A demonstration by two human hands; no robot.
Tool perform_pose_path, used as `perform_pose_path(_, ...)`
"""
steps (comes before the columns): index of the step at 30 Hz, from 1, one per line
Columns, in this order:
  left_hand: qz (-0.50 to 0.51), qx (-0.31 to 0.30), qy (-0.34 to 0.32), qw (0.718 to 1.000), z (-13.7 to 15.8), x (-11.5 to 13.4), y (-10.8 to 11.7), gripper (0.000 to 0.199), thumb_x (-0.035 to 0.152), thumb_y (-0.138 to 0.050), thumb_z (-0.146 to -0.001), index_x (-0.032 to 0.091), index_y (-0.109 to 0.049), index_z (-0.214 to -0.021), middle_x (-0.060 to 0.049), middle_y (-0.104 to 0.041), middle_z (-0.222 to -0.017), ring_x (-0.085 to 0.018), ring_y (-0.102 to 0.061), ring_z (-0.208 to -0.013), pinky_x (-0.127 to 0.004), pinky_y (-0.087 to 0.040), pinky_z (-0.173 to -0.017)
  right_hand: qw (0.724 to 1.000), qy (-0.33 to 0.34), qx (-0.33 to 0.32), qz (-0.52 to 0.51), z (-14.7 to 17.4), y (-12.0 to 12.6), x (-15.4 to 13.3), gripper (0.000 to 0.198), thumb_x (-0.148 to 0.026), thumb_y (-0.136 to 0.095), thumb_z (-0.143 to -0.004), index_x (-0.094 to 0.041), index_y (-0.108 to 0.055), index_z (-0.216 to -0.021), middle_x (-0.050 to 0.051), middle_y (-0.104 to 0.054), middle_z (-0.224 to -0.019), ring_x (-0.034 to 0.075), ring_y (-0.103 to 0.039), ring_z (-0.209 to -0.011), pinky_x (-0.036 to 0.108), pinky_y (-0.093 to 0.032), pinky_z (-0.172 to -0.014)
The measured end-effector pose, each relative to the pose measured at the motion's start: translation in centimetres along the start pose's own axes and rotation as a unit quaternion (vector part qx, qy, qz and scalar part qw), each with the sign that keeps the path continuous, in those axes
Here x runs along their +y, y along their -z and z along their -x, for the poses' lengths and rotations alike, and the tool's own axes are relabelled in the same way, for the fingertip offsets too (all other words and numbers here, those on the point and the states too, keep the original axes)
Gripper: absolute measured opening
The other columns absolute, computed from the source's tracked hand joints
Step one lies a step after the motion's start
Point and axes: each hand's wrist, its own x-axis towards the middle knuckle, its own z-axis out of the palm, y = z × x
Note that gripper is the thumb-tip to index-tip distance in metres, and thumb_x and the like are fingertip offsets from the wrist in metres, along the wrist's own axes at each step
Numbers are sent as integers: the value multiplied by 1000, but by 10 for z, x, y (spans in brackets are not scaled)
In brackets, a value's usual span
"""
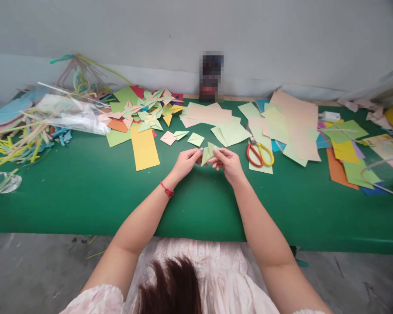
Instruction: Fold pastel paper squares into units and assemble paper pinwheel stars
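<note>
Smooth green surface [203,213], plain grey wall [134,35] far, grey floor [36,274] near; left hand [187,162] and right hand [229,165]: grips pinched on folded pale-green paper [207,156].

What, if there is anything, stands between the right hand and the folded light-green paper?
Nothing visible stands between them: the right hand directly holds the folded light-green paper, together with the left hand. The scissors lie off to the right.
</note>
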Motion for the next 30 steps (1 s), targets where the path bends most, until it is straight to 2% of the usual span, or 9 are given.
perform_pose_path(3,-131,64,-48,988,-3,-5,4,31,36,-37,-89,17,-60,-84,-5,-65,-84,-16,-60,-81,-29,-47,-78,999,5,24,-30,-2,4,1,28,-44,-69,-66,-19,-63,-79,3,-72,-73,9,-60,-47,17,-38,-37)
perform_pose_path(7,-340,132,-103,926,-8,-10,13,29,27,-41,-87,19,-54,-113,-8,-55,-120,-19,-47,-116,-35,-33,-101,998,14,19,-57,-1,3,-1,28,-42,-68,-68,-21,-66,-87,4,-71,-92,14,-68,-68,15,-40,-39)
perform_pose_path(10,-451,152,-50,878,-10,-16,18,43,31,-43,-86,20,-42,-128,-11,-36,-139,-25,-28,-131,-45,-19,-109,996,10,21,-83,0,1,-4,30,-46,-63,-72,-21,-67,-88,4,-71,-95,18,-67,-85,17,-48,-47)
perform_pose_path(14,-528,151,51,834,-11,-26,21,58,42,-41,-86,19,-29,-137,-15,-18,-147,-32,-12,-136,-59,-6,-106,992,-3,40,-118,-2,3,-3,45,-59,-51,-76,-18,-68,-83,7,-71,-89,19,-67,-85,23,-54,-57)
perform_pose_path(16,-535,131,67,832,-11,-29,19,59,45,-38,-86,19,-27,-138,-15,-20,-147,-32,-15,-136,-60,-5,-105,993,-1,43,-106,-3,5,-1,42,-57,-54,-74,-18,-68,-81,6,-71,-86,18,-67,-82,23,-55,-58)
perform_pose_path(19,-518,119,42,846,-9,-26,18,51,43,-35,-88,23,-33,-135,-11,-33,-142,-28,-27,-132,-58,-4,-106,996,10,39,-77,-3,6,2,29,-47,-66,-69,-21,-67,-81,2,-71,-86,14,-66,-78,22,-54,-60)
perform_pose_path(23,-458,177,-15,871,-9,-21,25,35,28,-29,-91,25,-51,-119,-6,-58,-118,-20,-49,-112,-46,-12,-109,997,16,21,-68,-2,6,4,21,-40,-69,-67,-21,-66,-77,0,-70,-82,11,-64,-73,21,-53,-60)
perform_pose_path(26,-424,226,-34,876,-13,-25,38,31,23,-41,-87,22,-54,-114,-8,-58,-114,-23,-49,-110,-43,-24,-103,998,17,18,-59,-2,5,4,21,-37,-71,-65,-22,-65,-78,0,-69,-80,10,-63,-70,21,-52,-60)
perform_pose_path(30,-412,208,-7,887,-17,-34,51,43,24,-57,-76,20,-51,-119,-12,-55,-115,-29,-48,-108,-43,-34,-94,999,18,18,-42,-3,5,3,41,-30,-74,-59,-26,-62,-98,-3,-67,-76,10,-61,-66,20,-49,-56)
